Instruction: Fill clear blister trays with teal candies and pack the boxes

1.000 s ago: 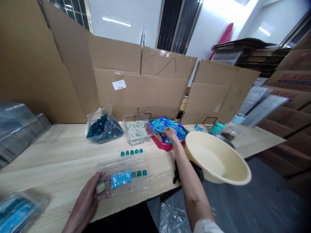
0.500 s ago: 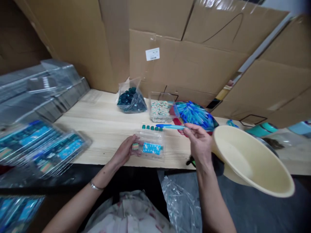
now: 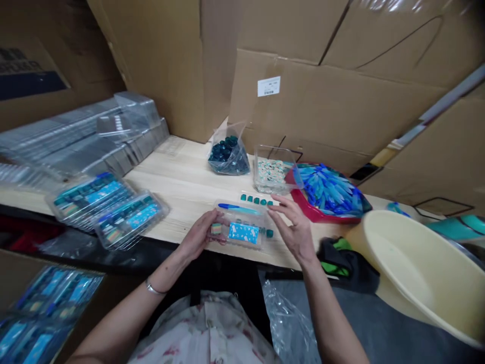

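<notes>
My left hand [image 3: 197, 235] grips the left end of a clear plastic case [image 3: 253, 245] on the table. Inside the case lie a blue pen [image 3: 239, 208] along the far side, a blue patterned rectangular piece [image 3: 243, 233] and a small striped block [image 3: 215, 229] by my left fingers. My right hand [image 3: 294, 230] hovers at the case's right end, its fingers apart and nothing in them. Beyond the case runs a row of small dark green pieces [image 3: 256, 200]. Another green piece [image 3: 269, 233] shows at the right end of the case.
Behind stand a bag of dark green pieces [image 3: 229, 157], a clear tub of small pale pieces [image 3: 271, 172] and a red tray [image 3: 308, 210] of blue pens. Filled cases [image 3: 127, 220] and stacked empty ones [image 3: 113, 131] are left. A cream basin [image 3: 413, 268] stands right.
My right hand has let go of the blue pen, which now lies in the case. The view has swung left, so things appear farther right.
</notes>
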Demonstrator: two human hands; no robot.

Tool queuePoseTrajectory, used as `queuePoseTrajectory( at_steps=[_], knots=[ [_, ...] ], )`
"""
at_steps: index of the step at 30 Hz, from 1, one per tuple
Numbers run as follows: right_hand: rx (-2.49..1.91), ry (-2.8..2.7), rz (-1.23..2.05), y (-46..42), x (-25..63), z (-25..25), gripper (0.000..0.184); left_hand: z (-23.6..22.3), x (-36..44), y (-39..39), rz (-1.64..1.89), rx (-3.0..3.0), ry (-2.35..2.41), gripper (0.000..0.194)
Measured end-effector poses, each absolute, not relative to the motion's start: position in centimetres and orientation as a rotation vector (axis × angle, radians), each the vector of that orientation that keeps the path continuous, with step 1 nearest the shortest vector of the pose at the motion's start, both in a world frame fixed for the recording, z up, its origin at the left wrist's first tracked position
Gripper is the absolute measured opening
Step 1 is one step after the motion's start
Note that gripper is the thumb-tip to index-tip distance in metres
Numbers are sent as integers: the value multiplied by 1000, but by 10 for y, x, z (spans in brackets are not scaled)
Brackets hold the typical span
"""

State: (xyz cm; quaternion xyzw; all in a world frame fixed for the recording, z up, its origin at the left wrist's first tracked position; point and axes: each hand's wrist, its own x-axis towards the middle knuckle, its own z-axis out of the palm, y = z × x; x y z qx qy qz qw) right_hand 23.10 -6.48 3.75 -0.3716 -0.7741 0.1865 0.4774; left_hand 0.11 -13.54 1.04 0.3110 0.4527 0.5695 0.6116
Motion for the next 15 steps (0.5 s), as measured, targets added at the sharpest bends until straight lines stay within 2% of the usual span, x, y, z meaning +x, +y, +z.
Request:
queuePoseTrajectory(
  at_steps=[4, 6, 10, 15],
  knots=[
    [-1095, -1905, 739, -72, 231, 27, 34, 10, -21, -155, 1425, 666, 1134, 36],
    [-1134, -1983, 794, -75, 232, 18, 31, 8, -33, -168, 1471, 631, 1179, 37],
    [-1198, -2082, 522, -78, 239, 4, 22, -2, -51, -193, 1505, 552, 1288, 38],
    [-1007, -2254, 429, -78, 228, -3, 16, -11, -62, -213, 1533, 446, 1351, 38]
  ],
)
